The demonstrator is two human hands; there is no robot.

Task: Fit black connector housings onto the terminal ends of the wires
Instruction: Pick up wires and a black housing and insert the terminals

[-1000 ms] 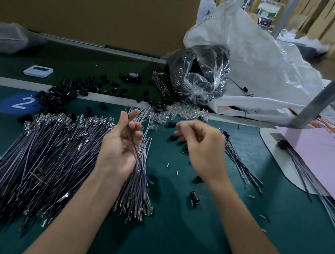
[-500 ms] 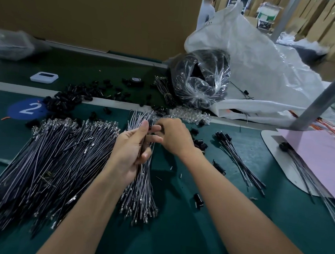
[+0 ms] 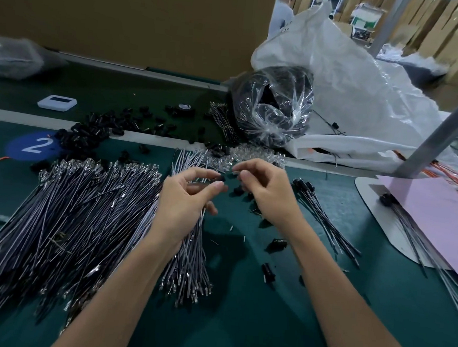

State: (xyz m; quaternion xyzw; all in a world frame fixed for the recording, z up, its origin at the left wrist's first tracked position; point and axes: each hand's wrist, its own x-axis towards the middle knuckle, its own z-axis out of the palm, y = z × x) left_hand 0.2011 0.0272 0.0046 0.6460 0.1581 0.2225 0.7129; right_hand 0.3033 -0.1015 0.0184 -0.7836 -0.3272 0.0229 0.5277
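My left hand pinches a thin grey wire between thumb and forefinger, with a small black housing at its fingertips. Just right of that housing is my right hand. Its fingers are curled, the thumb and forefinger tips are close together, and nothing shows between them. Beneath my left hand lies a small wire bundle with bare metal terminals. Left of it spreads a large wire pile. Loose black housings are heaped at the back left, and two more housings lie near my right forearm.
Wires fitted with housings lie to the right, beside a pink sheet on a white board. Behind are clear small parts, a plastic bag of black parts, a large white sack, a grey post and a white device.
My right hand picked near the loose housings, came to the wire end in my left hand, and now sits slightly apart to the right. A black housing now shows at my left fingertips.
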